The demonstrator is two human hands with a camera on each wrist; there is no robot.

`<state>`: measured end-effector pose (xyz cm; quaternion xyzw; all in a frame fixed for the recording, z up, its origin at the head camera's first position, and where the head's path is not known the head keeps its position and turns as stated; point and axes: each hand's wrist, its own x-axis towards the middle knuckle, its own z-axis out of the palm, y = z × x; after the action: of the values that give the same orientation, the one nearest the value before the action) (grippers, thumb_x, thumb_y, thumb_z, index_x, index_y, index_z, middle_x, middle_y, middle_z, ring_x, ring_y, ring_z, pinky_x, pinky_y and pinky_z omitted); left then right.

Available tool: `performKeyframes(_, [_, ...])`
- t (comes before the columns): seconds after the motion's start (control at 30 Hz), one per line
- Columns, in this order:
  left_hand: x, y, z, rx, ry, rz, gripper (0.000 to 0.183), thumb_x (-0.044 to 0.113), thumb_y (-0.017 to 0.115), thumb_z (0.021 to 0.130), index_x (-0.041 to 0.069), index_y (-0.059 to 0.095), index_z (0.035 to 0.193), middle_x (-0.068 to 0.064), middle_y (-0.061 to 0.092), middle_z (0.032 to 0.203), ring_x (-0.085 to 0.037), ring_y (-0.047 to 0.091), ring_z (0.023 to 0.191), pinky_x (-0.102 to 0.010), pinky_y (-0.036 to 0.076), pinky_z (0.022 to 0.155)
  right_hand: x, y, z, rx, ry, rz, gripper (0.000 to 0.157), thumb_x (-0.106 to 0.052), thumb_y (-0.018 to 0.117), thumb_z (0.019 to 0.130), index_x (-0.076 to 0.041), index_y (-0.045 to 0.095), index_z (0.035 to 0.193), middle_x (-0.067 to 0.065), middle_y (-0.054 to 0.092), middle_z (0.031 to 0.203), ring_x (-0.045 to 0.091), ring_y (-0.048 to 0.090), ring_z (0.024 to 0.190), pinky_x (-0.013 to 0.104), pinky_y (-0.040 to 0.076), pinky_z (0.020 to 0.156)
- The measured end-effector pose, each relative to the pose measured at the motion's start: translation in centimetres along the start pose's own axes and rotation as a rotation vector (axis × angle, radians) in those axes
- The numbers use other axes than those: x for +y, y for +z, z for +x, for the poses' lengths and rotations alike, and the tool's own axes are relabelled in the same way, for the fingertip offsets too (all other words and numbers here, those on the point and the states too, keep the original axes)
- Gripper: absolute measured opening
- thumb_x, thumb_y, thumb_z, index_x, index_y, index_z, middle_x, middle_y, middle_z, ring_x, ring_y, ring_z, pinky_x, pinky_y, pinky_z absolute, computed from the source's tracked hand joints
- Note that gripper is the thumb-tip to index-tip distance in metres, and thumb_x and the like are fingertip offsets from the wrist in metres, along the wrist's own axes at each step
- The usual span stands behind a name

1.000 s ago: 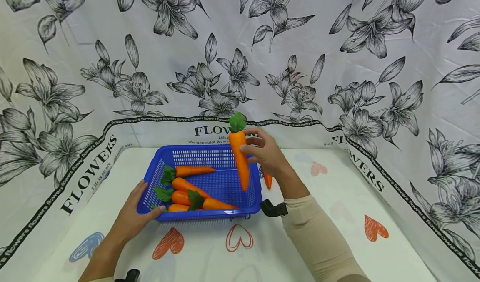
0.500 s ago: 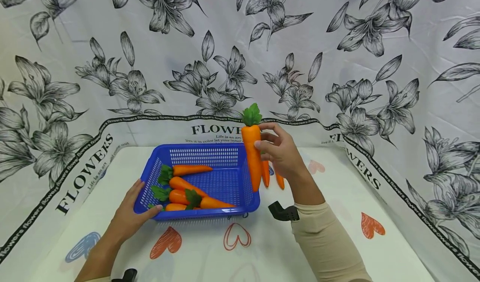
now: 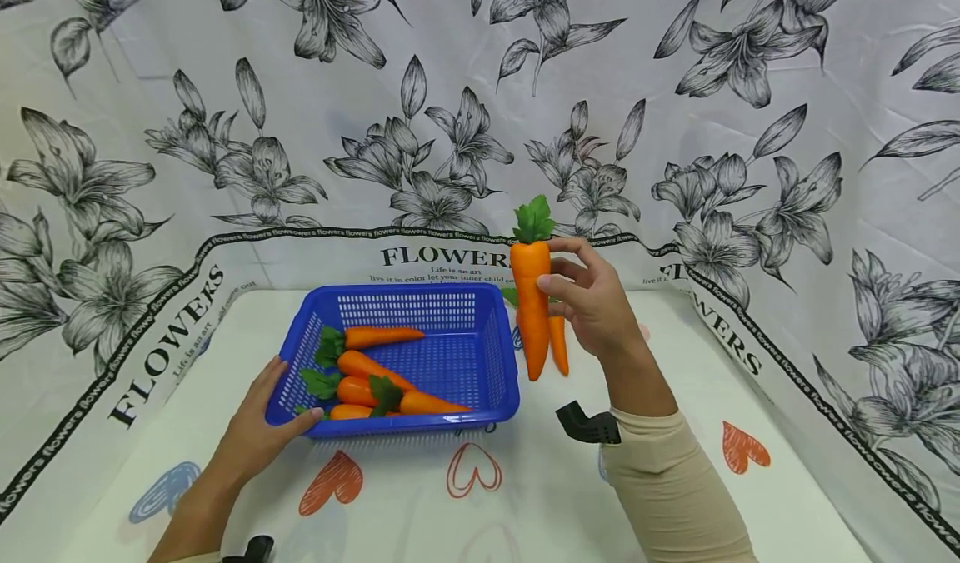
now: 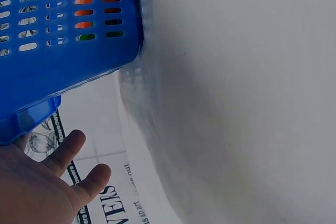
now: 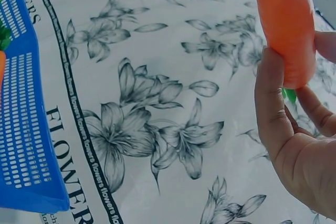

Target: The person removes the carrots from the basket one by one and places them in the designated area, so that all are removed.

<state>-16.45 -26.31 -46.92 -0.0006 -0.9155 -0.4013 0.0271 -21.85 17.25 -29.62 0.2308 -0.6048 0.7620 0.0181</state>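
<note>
A plump orange carrot (image 3: 531, 313) with a green leafy top hangs nearly upright, tip down, just right of the blue basket (image 3: 512, 355). My right hand (image 3: 600, 301) pinches it near the top between thumb and fingers; in the right wrist view the thumb and fingers lie on opposite sides of the carrot (image 5: 289, 30). At the basket's near left corner rests my left hand (image 3: 251, 430), its thumb over the rim. Two of its fingers stand straight and spread in the left wrist view. Several carrots lie inside the basket, including one along the back (image 3: 382, 337).
Behind the held carrot another carrot (image 3: 558, 346) lies on the table, partly hidden; a green leaf (image 3: 511, 296) shows beside it. The white table (image 3: 570, 505) has printed hearts. A flower-printed curtain (image 3: 450, 30) rises behind and along both sides.
My right hand has carried the carrot rightward, from over the basket's right part to beyond its right wall. The left hand stays at the basket's corner; the carrots inside lie as before.
</note>
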Motion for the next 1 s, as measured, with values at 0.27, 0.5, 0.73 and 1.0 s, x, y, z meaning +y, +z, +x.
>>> performKeyframes(0.27, [0.0,-0.1,-0.1,0.013,0.02,-0.013,0.098,0.044,0.068,0.087,0.013,0.006,0.156,-0.016,-0.002,0.16,-0.054,0.013,0.135,-0.077,0.019,0.096,-0.3,-1.0,-0.2,0.035,-0.005,-0.005,0.038,0.0,0.062,0.089,-0.007,0.05,0.124,0.025,0.051,0.114,0.035,0.058,0.097,0.045,0.057,0.074])
performKeyframes(0.5, [0.1,0.0,0.0,-0.003,0.001,-0.005,0.099,0.046,0.068,0.087,0.015,0.004,0.157,-0.014,-0.004,0.16,-0.054,0.012,0.136,-0.077,0.019,0.096,-0.3,-2.2,-0.5,0.069,0.002,-0.032,0.039,0.001,0.061,0.089,-0.006,0.049,0.126,0.025,0.051,0.116,0.034,0.058,0.097,0.043,0.058,0.07])
performKeyframes(0.73, [0.1,0.0,-0.1,-0.005,0.006,-0.014,0.098,0.045,0.068,0.087,0.015,0.005,0.157,-0.014,-0.003,0.16,-0.054,0.011,0.136,-0.077,0.018,0.096,0.0,-3.5,-0.4,0.09,0.001,-0.038,0.037,0.0,0.063,0.089,-0.007,0.051,0.123,0.023,0.053,0.114,0.033,0.058,0.095,0.043,0.058,0.07])
performKeyframes(1.0, [0.1,0.0,0.1,0.005,0.017,-0.016,0.098,0.044,0.068,0.087,0.014,0.006,0.157,-0.015,-0.002,0.16,-0.055,0.014,0.134,-0.077,0.019,0.096,0.6,-5.5,0.2,0.136,0.044,-0.065,0.036,-0.004,0.066,0.09,-0.008,0.052,0.123,0.022,0.054,0.114,0.033,0.057,0.096,0.041,0.058,0.068])
